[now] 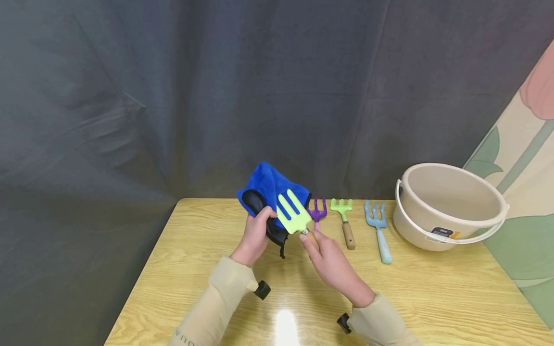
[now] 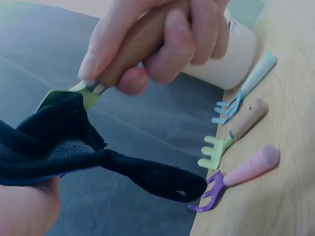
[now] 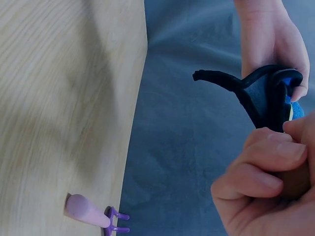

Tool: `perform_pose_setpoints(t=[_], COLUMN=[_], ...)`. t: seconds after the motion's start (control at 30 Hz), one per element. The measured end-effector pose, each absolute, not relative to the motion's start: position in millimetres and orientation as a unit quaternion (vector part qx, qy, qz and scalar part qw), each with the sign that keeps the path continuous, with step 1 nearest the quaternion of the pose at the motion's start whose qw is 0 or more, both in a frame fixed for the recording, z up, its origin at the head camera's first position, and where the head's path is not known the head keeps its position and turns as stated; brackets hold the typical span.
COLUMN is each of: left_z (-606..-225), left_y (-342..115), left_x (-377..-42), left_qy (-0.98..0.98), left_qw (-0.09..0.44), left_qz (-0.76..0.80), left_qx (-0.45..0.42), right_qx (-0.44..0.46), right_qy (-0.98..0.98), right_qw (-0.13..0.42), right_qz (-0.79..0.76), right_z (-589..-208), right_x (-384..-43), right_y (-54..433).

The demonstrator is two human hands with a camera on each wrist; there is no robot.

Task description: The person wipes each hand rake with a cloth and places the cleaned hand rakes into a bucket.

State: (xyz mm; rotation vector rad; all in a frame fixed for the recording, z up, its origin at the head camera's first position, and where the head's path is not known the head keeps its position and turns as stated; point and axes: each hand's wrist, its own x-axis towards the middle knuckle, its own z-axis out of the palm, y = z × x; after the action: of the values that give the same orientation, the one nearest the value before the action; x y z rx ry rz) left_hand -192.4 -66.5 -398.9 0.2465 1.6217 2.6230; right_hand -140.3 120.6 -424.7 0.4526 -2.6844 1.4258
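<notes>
In the head view my left hand (image 1: 253, 235) grips a blue cloth (image 1: 267, 179) with black edging, its thumb lying on the near side. My right hand (image 1: 332, 264) curls round the wooden handle of a pale green hand fork (image 1: 299, 221), whose tines lie over the cloth. In the left wrist view the cloth (image 2: 49, 147) wraps part of the fork's green head, and a black strip of it hangs toward the table. The right wrist view shows the cloth (image 3: 268, 98) between both hands, with most of the fork hidden behind my right fingers (image 3: 256, 172).
On the wooden table (image 1: 182, 269), a purple fork (image 1: 318, 210) with a pink handle, a small green fork (image 1: 348, 233) with a wooden handle and a light blue fork (image 1: 383, 242) lie in a row. A beige bucket (image 1: 415, 226) stands to their right. A dark curtain (image 1: 277, 96) hangs behind.
</notes>
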Motion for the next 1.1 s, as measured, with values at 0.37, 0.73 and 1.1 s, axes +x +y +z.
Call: perform_pose_setpoints(t=[0.37,0.73,1.1], left_z=[-408,-406,-399], left_y=[-53,-50,-60], left_x=[-177,-175,-188], left_qy=[0.537,0.520,0.460], left_qw=[0.064,0.087,0.034], left_qz=[0.836,0.843,0.883], left_qx=[0.093,0.104,0.079], right_qx=[0.159,0.147,0.142], right_qy=[-0.858,-0.865,-0.871], right_qw=[0.081,0.065,0.036], right_qz=[0.482,0.476,0.469], right_z=[-418,-415,-419], right_x=[-147,-152,-143], right_y=[119,120,119])
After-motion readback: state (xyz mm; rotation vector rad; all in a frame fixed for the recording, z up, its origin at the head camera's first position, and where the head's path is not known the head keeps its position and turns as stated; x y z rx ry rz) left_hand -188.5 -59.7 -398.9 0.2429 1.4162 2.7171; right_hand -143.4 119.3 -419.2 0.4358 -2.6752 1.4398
